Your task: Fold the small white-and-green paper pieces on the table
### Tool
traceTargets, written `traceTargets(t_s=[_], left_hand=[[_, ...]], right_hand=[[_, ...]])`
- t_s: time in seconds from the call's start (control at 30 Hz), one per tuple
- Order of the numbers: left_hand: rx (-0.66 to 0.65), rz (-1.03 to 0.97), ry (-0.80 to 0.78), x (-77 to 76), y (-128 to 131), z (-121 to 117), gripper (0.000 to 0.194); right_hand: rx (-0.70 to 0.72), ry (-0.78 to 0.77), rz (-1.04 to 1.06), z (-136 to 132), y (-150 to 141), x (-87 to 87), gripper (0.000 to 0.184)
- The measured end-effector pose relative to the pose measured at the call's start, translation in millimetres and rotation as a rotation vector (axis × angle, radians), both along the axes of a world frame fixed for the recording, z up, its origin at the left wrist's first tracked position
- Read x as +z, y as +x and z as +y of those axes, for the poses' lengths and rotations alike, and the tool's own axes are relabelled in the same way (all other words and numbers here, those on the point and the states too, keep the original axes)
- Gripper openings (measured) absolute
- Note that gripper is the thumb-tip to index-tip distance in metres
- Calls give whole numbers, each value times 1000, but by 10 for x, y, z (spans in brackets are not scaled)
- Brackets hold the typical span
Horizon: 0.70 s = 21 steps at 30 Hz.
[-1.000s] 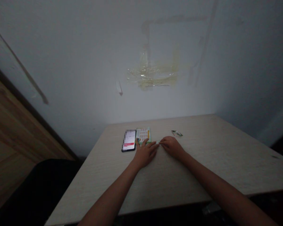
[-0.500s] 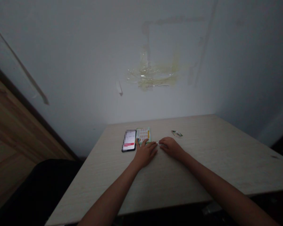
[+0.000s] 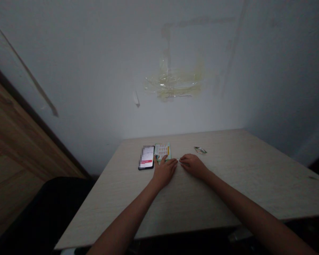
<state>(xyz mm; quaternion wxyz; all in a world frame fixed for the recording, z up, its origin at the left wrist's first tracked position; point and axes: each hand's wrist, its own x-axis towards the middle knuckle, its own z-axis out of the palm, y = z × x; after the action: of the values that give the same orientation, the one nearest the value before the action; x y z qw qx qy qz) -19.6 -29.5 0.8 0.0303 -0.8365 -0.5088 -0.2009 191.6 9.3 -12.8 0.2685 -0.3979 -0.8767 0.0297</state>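
My left hand lies with spread fingers at the near edge of a printed leaflet. Its thumb and index finger reach onto the leaflet, and its other fingertips point right, close to my right hand. Fingers bent and brought together, my right hand pinches a small white piece, mostly hidden by the fingertips and too small to name. Left of the leaflet, a phone lies face up with its screen lit. A small crumpled wrapper-like scrap rests beyond my right hand.
All this lies on a pale wood-grain table, its far edge close to a grey-white wall with peeling tape. A dark chair-like shape and a wooden panel stand at left.
The whole view has shifted slightly. My hands stay close together at the leaflet's near right corner, with only slight finger movement.
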Motion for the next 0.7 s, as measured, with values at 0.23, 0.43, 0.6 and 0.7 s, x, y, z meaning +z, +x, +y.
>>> traceTargets(t_s=[0.23,0.43,0.6,0.7], left_hand=[[46,4,41,-51,-10,38,37],[37,22,97,-11,13,8,37],[89,69,101,31,17,-6,36],[133,84,89,46,11,3,36]], right_hand=[[-11,-8,-12,-13,-5,19,25],[-13,-5,1,-26,-25,33,23],[0,-6,4,-40,-31,71,22],[-1,-16,3,-49,-23,89,21]])
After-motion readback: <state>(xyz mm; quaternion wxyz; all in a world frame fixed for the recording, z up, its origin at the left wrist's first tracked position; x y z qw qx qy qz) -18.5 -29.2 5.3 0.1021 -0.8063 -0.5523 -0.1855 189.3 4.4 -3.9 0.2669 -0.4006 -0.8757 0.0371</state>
